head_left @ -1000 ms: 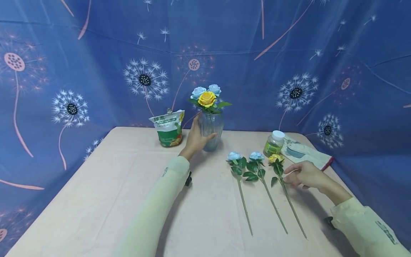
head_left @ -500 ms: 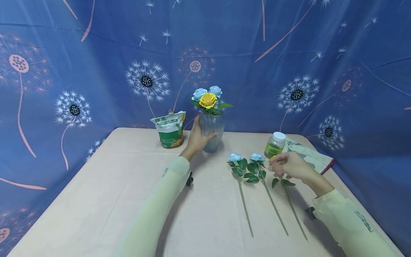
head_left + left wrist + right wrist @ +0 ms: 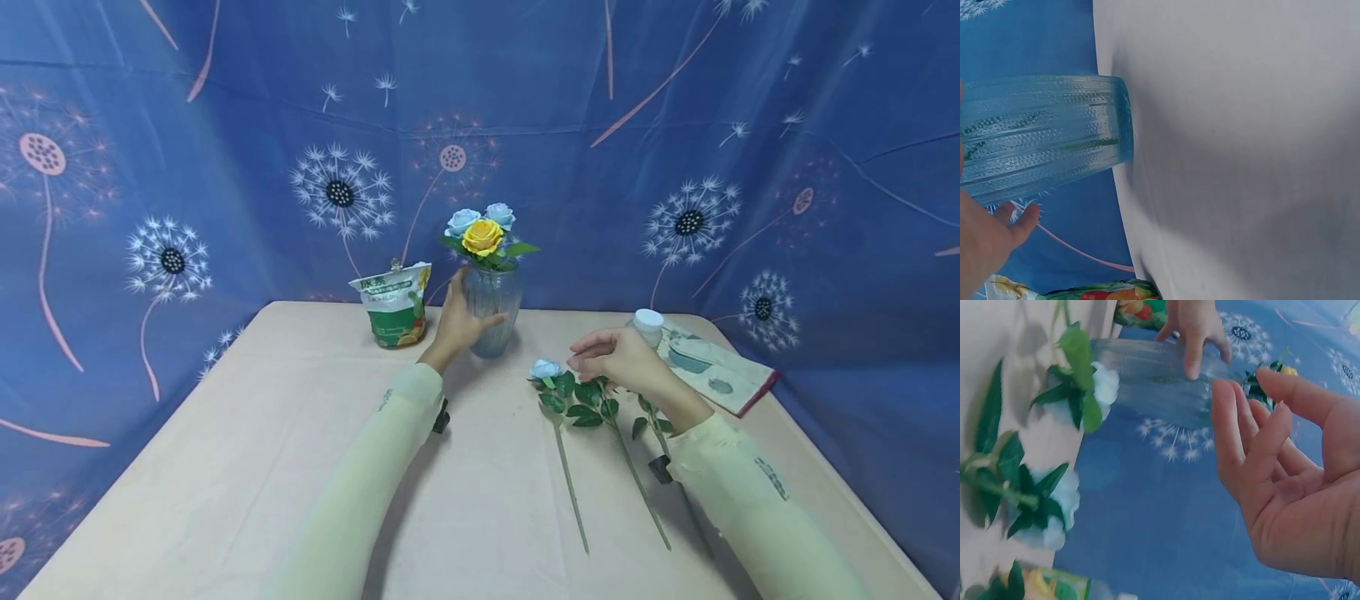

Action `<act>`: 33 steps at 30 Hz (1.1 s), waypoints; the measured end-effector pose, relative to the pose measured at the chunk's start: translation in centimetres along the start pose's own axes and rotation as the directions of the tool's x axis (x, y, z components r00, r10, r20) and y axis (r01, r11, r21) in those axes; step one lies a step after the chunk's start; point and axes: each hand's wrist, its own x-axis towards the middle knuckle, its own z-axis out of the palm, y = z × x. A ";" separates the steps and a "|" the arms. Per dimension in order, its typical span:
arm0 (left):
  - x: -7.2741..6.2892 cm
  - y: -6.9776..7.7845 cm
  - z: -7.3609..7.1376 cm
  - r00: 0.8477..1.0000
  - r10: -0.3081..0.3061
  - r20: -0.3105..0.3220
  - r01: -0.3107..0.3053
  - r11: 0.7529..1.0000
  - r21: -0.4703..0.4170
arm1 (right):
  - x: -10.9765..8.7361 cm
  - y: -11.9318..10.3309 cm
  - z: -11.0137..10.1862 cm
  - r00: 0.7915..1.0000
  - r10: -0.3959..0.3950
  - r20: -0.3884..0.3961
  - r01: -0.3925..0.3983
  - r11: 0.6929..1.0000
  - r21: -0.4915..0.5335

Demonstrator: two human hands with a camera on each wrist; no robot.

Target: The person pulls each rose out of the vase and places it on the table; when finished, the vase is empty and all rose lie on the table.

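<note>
Near the table's (image 3: 247, 467) far edge stands a bag (image 3: 393, 308); rightward, the left hand (image 3: 456, 323) grips a vase (image 3: 502, 293) holding a bouquet (image 3: 482, 237). Roses (image 3: 587, 415) lie toward the right edge, partly under the empty, loosely bent right hand (image 3: 630, 360); by the far right corner, a jar (image 3: 648, 320) and glove (image 3: 712, 371).

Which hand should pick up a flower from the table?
Probably the right hand: it holds nothing and is close to the leftmost loose blue rose, while the left hand grips the vase.

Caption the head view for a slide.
Left hand holds a vase of roses; empty right hand hovers over loose roses.
</note>
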 end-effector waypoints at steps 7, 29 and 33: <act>0.1 -0.4 0.0 1.000 -0.002 0.003 0.002 1.000 0.024 | 2.5 -1.7 1.5 0.991 -0.085 -0.106 0.089 0.996 0.033; 0.2 -0.5 0.5 0.999 -0.001 0.033 0.000 1.000 0.011 | 10.5 -6.5 5.8 0.894 -0.296 -0.337 0.259 0.954 -0.151; 0.2 -0.7 0.5 1.000 -0.005 0.024 0.004 1.000 0.011 | 11.5 -7.0 6.4 0.894 -0.296 -0.337 0.247 0.952 -0.181</act>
